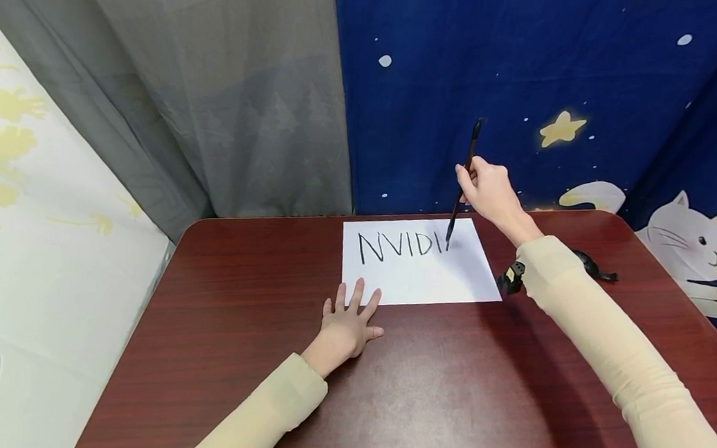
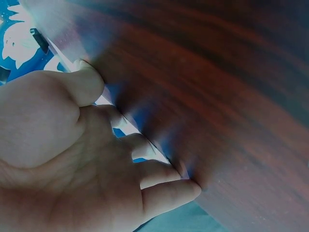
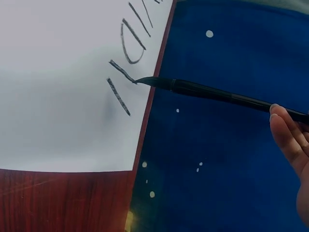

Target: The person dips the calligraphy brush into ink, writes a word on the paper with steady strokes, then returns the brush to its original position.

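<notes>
A white sheet of paper point(image 1: 425, 285) lies near the table's far edge, with the dark letters NVIDI and one further slanted stroke on it. My right hand point(image 1: 492, 188) pinches a dark writing brush point(image 1: 469, 152) by its handle, above the sheet's right side. In the right wrist view the brush point(image 3: 212, 92) has its bristle tip at the lower end of the last full letter stroke; whether it touches cannot be told. My left hand point(image 1: 346, 330) rests with spread fingers at the sheet's lower left edge. The left wrist view shows the palm of this hand point(image 2: 96, 159).
The reddish-brown table point(image 1: 247, 329) extends toward me. Small black objects point(image 1: 595, 266) show beside my right sleeve, partly hidden by it. A blue star-patterned curtain point(image 1: 425, 108) and a grey curtain point(image 1: 251, 120) hang behind the far edge.
</notes>
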`<state>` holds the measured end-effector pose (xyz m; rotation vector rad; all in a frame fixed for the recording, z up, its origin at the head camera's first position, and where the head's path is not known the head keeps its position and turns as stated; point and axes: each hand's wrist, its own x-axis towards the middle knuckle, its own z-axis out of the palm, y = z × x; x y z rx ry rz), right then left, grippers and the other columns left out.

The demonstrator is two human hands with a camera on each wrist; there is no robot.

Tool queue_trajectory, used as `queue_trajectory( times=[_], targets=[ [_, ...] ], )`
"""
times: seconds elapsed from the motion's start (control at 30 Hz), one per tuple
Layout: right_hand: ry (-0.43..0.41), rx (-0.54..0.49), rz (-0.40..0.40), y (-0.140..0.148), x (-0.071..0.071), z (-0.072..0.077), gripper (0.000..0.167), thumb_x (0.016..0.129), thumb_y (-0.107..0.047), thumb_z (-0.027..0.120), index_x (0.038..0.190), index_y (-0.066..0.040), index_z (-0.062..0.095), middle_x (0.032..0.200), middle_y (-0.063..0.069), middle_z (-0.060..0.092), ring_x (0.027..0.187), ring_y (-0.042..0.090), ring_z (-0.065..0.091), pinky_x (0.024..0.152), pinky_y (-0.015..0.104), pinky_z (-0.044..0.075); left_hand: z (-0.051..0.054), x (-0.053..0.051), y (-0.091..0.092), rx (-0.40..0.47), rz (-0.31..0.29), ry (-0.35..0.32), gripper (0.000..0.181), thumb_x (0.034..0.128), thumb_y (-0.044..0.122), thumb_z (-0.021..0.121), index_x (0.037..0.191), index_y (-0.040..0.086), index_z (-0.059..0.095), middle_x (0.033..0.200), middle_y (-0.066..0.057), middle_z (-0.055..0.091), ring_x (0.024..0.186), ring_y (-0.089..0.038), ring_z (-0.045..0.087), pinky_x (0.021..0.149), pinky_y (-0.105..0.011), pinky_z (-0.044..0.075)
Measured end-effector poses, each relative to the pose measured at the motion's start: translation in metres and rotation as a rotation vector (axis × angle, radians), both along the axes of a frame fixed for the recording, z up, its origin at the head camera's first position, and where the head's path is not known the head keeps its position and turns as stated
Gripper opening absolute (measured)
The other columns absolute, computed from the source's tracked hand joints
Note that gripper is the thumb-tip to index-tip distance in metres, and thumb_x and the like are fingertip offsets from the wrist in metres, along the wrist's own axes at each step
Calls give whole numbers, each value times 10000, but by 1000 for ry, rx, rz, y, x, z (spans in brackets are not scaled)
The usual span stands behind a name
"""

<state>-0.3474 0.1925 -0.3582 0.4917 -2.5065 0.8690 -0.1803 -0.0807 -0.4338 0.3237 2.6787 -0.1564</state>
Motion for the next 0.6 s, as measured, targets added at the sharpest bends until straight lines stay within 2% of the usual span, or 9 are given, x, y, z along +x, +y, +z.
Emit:
queue_trajectory(
  times=[0.07, 0.23, 0.3, 0.43, 0.5, 0.6],
  targets=[
    [12, -4, -4, 1, -1, 2, 317, 1074, -263, 502, 938, 5, 600, 673, 124, 681, 568, 240, 678, 457, 226, 436, -2, -1, 0, -3, -5, 4, 697, 1039, 556, 330, 1640, 339, 53, 1699, -19, -73, 1550, -306, 2, 1207, -501, 190],
    [42, -2, -8, 3, -3, 4, 297, 1070, -241, 517, 963, 25, 596, 719, 147, 694, 588, 249, 687, 499, 167, 447, -1, -1, 0, -5, -5, 2, 697, 1038, 559, 326, 1639, 342, 47, 1698, -17, -80, 1550, -306, -1, 1208, -499, 186],
    [43, -1, -13, 5, -4, 4, 306, 1071, -251, 514, 976, 29, 593, 740, 154, 697, 604, 257, 696, 518, 140, 450, 2, 0, 0, -1, -1, -5, 690, 1040, 553, 326, 1640, 335, 64, 1699, -18, -69, 1550, -305, 2, 1209, -497, 187],
    [34, 1, -26, 8, -5, 3, 319, 1072, -267, 514, 991, 32, 588, 760, 156, 694, 621, 260, 701, 532, 116, 450, -1, -1, -1, 12, -2, 3, 684, 1044, 543, 339, 1641, 330, 80, 1700, -26, -59, 1549, -313, 8, 1205, -509, 193],
    [35, 6, -30, 10, -6, 1, 329, 1072, -275, 512, 993, 36, 586, 763, 157, 693, 619, 255, 699, 533, 136, 471, -2, -2, -1, 14, -3, 6, 685, 1043, 544, 343, 1640, 330, 85, 1700, -28, -55, 1549, -316, 9, 1203, -512, 196],
    [37, 12, -36, 13, -8, -2, 339, 1073, -279, 506, 996, 43, 584, 767, 161, 693, 619, 258, 699, 548, 236, 537, -2, -1, -1, 10, -5, 5, 689, 1040, 551, 343, 1640, 332, 84, 1700, -27, -54, 1549, -317, 7, 1202, -515, 197]
  ],
)
